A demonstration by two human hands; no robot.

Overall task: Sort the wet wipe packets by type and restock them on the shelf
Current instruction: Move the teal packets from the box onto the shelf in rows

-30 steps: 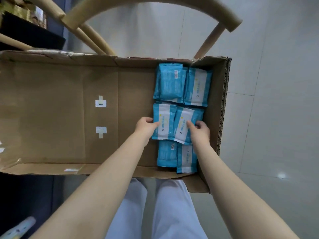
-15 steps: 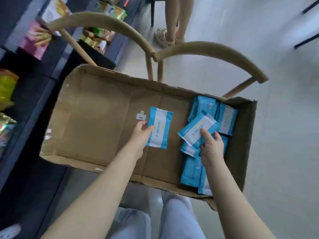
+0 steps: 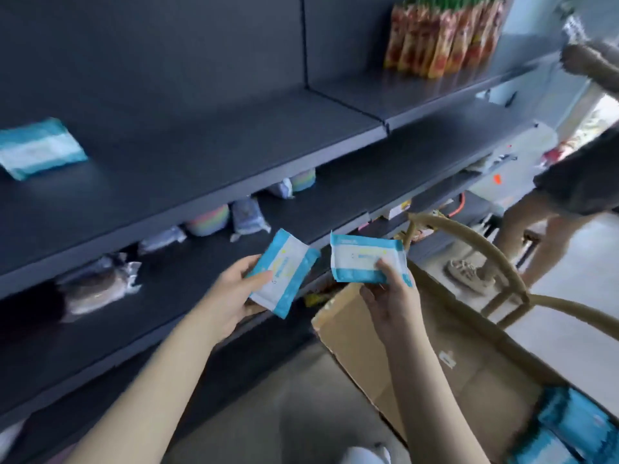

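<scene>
- Blue and white, the left packet (image 3: 284, 272) is being pinched by my left hand (image 3: 231, 296), with the thumb lying on its face and the fingers curling behind.
- My right hand (image 3: 392, 296) is pinching the right packet (image 3: 365, 259) by its lower edge, so the packet is standing above the fingers.
- Both are hanging in front of the dark shelf (image 3: 201, 155), neither touching it. Its top board is lying up and away from both grips.
- A lone packet (image 3: 40, 147) is resting on that board, far out beyond the left hand.
- The box (image 3: 368, 346) is sitting just below the right hand, with spare packets (image 3: 569, 426) lying at its near end.
- I am judging this to be the carry to the shelf, with a type check going on. The two are looking alike, though blur is hiding the print.
- Next I am expecting to reach up and left, laying each flat beside the lone packet if the types are matching. I should be letting go only once each is resting on the board.
</scene>
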